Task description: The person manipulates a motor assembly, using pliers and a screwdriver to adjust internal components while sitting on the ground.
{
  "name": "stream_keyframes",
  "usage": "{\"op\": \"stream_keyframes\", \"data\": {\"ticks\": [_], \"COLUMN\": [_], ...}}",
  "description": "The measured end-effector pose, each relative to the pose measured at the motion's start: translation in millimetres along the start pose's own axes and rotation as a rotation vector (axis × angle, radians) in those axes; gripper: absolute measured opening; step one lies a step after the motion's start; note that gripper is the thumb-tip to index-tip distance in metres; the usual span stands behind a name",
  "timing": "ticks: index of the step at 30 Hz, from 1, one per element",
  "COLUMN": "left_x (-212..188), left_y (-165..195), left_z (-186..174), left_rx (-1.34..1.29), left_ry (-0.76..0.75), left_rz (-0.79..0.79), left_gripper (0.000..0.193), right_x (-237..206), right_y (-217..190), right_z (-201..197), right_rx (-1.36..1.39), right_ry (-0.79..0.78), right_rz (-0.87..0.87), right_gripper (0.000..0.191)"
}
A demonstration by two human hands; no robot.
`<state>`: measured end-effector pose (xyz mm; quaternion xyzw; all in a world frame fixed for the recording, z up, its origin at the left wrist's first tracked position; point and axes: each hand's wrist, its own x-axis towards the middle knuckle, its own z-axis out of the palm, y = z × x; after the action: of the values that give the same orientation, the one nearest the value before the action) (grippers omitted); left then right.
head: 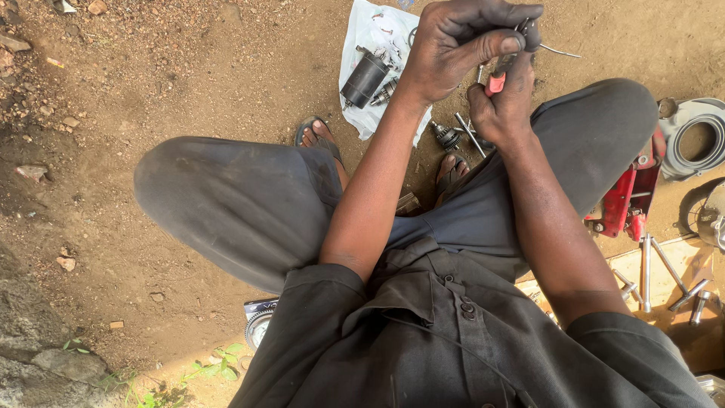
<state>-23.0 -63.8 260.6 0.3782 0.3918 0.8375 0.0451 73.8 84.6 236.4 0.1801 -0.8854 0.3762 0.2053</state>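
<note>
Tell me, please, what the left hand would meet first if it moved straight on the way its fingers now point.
Probably nothing new: the left hand already pinches a small metal part above the right hand. Beyond lies bare dirt ground, though depth is unclear.

A single head-worn camera looks steeply down from above the seated person's chest, close to the raised left hand and right hand. Beyond the fingers lies bare dirt ground.

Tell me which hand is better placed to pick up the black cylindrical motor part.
Left, probably. The left hand hovers nearest the black cylindrical motor part on the white plastic sheet; the right hand grips a red-handled tool.
</note>
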Motion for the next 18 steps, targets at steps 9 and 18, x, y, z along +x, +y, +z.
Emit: {"op": "stream_keyframes", "data": {"ticks": [9,18], "left_x": [-3,-9], "left_y": [-12,-22], "left_z": [8,13], "left_rx": [0.176,0.107], "left_ry": [0.064,0.105], "left_rz": [-0.004,-0.014], "left_gripper": [0.021,0.016], "right_x": [-8,-14], "right_y": [10,13], "right_z": [5,13], "right_rx": [0.030,0.017], "right_ry": [0.108,0.127], "right_rz": [0.106,0.141], "right_gripper": [0.081,0.074]}}
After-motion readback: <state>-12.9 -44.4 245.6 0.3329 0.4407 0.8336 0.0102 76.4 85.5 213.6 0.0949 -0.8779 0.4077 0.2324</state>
